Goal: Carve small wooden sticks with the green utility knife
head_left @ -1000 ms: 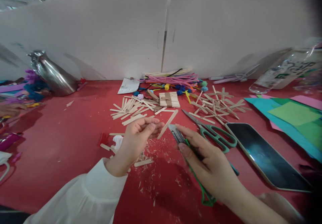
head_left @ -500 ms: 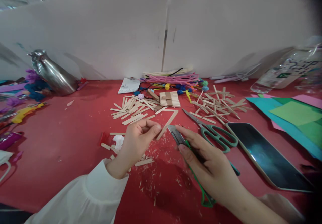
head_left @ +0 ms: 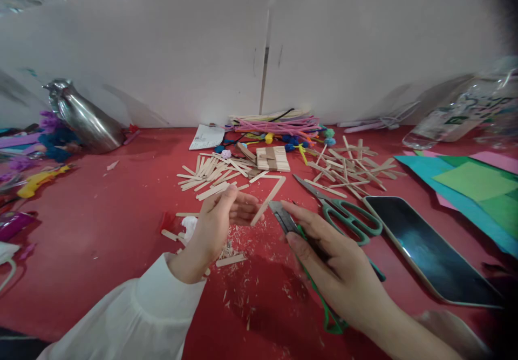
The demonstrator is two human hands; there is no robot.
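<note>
My left hand (head_left: 216, 222) has its thumb raised and its fingers stretched out. The lower end of a craft stick (head_left: 269, 201) lies against those fingertips, with no thumb pressing on it. The stick's upper end meets a second craft stick at an angle. In my right hand (head_left: 327, 249) is a green utility knife (head_left: 285, 218), its metal blade end pointing up and left, close beside the stick. My palm hides part of its handle. Wood shavings (head_left: 230, 249) lie on the red table below my hands.
Loose craft sticks (head_left: 212, 171) and another stick pile (head_left: 352, 165) lie behind my hands. Green-handled scissors (head_left: 352, 217) and a phone (head_left: 429, 249) are at right. Coloured paper (head_left: 473, 184) and a bottle (head_left: 457, 111) stand beyond. A metal jug (head_left: 84, 117) is far left.
My left thumb has lifted off the craft stick and the fingers have opened out. The stick and my right hand with the knife have hardly moved.
</note>
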